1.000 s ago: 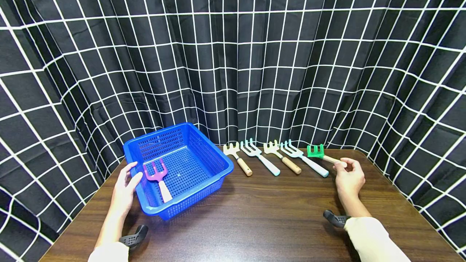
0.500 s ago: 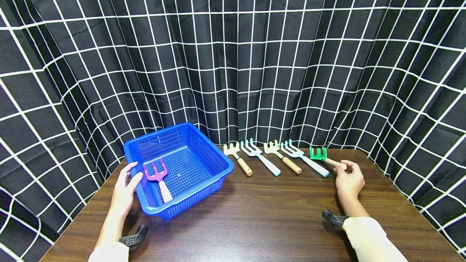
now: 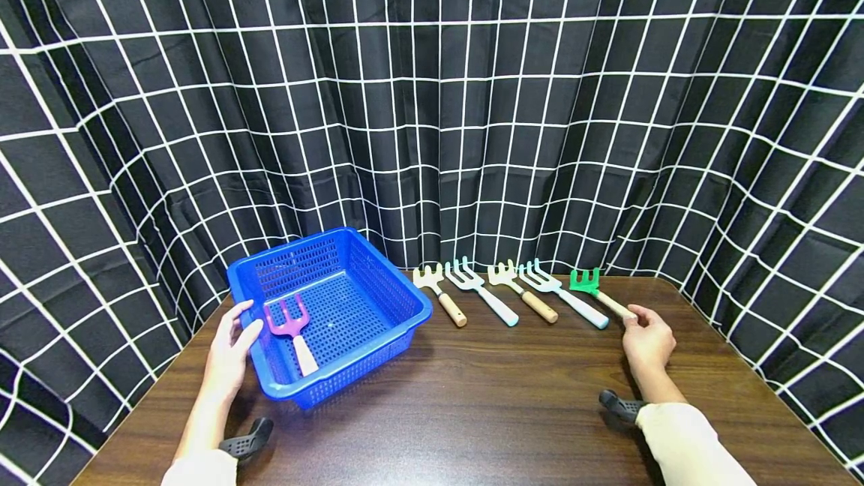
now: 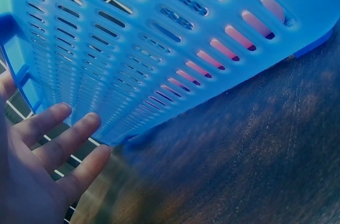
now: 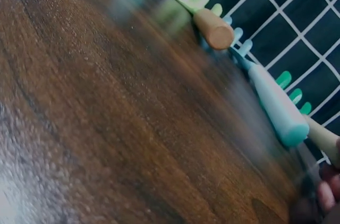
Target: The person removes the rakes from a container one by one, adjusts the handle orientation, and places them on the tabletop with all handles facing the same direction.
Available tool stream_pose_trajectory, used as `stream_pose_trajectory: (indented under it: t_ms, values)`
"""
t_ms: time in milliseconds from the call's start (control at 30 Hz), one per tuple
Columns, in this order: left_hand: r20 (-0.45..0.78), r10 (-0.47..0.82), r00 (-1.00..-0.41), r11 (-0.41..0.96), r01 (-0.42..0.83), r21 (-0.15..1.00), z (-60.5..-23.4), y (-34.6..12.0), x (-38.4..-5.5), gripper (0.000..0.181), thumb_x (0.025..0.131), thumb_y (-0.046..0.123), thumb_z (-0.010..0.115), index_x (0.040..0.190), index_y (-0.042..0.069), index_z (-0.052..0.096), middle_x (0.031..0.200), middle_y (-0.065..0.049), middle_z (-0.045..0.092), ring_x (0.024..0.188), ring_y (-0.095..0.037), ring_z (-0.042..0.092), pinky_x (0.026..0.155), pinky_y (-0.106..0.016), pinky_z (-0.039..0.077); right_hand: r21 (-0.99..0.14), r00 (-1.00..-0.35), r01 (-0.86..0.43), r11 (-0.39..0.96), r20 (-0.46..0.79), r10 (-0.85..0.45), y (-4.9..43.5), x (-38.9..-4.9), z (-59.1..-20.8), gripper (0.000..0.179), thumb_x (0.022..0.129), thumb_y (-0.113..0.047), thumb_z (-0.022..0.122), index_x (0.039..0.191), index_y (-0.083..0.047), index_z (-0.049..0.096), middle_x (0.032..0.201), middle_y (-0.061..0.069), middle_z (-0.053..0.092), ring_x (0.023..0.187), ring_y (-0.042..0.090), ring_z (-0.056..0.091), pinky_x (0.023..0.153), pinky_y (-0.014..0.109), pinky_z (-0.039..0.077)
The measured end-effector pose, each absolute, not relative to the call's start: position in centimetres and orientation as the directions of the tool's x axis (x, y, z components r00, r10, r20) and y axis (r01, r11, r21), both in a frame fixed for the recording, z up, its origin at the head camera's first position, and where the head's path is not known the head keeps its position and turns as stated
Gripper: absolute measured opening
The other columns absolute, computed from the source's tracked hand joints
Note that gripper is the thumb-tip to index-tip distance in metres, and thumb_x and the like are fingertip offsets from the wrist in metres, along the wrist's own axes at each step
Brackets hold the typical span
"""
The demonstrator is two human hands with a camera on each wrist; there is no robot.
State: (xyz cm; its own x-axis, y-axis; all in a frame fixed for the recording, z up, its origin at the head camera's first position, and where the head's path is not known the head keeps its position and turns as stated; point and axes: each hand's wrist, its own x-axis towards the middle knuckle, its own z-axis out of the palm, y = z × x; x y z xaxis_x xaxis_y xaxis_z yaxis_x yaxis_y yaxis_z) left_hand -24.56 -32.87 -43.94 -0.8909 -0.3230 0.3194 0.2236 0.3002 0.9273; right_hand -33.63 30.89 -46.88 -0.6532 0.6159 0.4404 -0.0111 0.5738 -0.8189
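Note:
At the right, my right hand pinches the end of the wooden handle of a green hand rake. The rake lies at the right end of a row, its tines pointing away. In the right wrist view its green tines show behind a pale blue handle. At the left, my left hand holds the near-left rim of a blue plastic basket, with several fingers spread outside the wall. A pink hand fork with a pale handle lies inside the basket.
To the left of the green rake lie a pale blue fork, a cream rake with a wooden handle, another pale blue fork and another cream rake. A black gridded curtain hangs behind the wooden table.
The green rake has swung so that its handle slants more towards me, in line with the others. My left hand and the basket have stayed in place.

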Motion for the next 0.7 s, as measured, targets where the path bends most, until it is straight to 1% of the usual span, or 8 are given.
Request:
stream_pose_trajectory:
  t_ms: [100,233,333,433,533,700]
  values:
    - [0.324,-0.323,-0.889,0.298,0.230,0.926,-44.0,-32.9,-24.6,0.049,0.102,0.022,0.050,0.146,0.005,0.035,0.135,-0.024,0.044,0.094,0.007,0.052,0.074,-0.012,0.046,-0.794,-0.684,0.025,0.608,0.430,0.590,31.1,-33.7,-47.0,0.022,0.089,0.000,0.057,0.108,0.005,0.067,0.099,0.028,0.065,0.092,0.043,0.057,0.082,0.051,0.033]
    - [0.333,-0.321,-0.886,0.285,0.245,0.927,-44.2,-33.0,-24.8,0.048,0.102,0.019,0.050,0.146,0.004,0.034,0.134,-0.023,0.044,0.094,0.005,0.054,0.073,-0.013,0.047,-0.764,-0.734,0.064,0.642,0.400,0.549,31.5,-33.8,-47.0,0.023,0.087,-0.001,0.058,0.108,0.005,0.066,0.101,0.027,0.066,0.096,0.046,0.056,0.083,0.053,0.034]
    - [0.334,-0.316,-0.888,0.285,0.247,0.926,-44.3,-33.0,-24.7,0.049,0.102,0.019,0.050,0.146,0.003,0.034,0.134,-0.024,0.044,0.094,0.005,0.054,0.073,-0.012,0.047,-0.735,-0.766,0.070,0.675,0.393,0.508,31.7,-33.9,-46.9,0.025,0.084,0.000,0.057,0.107,0.006,0.066,0.101,0.028,0.066,0.096,0.047,0.057,0.083,0.053,0.034]
    - [0.330,-0.319,-0.888,0.286,0.242,0.927,-44.2,-33.0,-24.7,0.049,0.102,0.020,0.050,0.146,0.004,0.034,0.135,-0.025,0.043,0.094,0.004,0.055,0.073,-0.012,0.047,-0.700,-0.792,0.068,0.711,0.396,0.465,31.9,-33.8,-46.7,0.028,0.082,0.001,0.056,0.108,0.007,0.066,0.101,0.028,0.066,0.095,0.047,0.057,0.080,0.052,0.036]
    - [0.327,-0.323,-0.888,0.293,0.235,0.927,-44.2,-33.0,-24.6,0.049,0.102,0.021,0.051,0.145,0.005,0.035,0.135,-0.025,0.044,0.095,0.003,0.054,0.074,-0.012,0.046,-0.672,-0.807,0.056,0.738,0.405,0.431,32.1,-33.7,-46.5,0.028,0.081,0.001,0.056,0.107,0.007,0.066,0.102,0.028,0.065,0.096,0.048,0.057,0.077,0.053,0.038]
    - [0.328,-0.324,-0.887,0.302,0.231,0.925,-44.2,-33.1,-24.7,0.049,0.102,0.021,0.051,0.146,0.005,0.035,0.134,-0.024,0.046,0.095,0.003,0.054,0.074,-0.012,0.046,-0.655,-0.809,0.065,0.752,0.407,0.424,32.8,-33.7,-46.5,0.026,0.081,0.001,0.057,0.105,0.008,0.065,0.102,0.028,0.065,0.097,0.048,0.057,0.080,0.053,0.037]
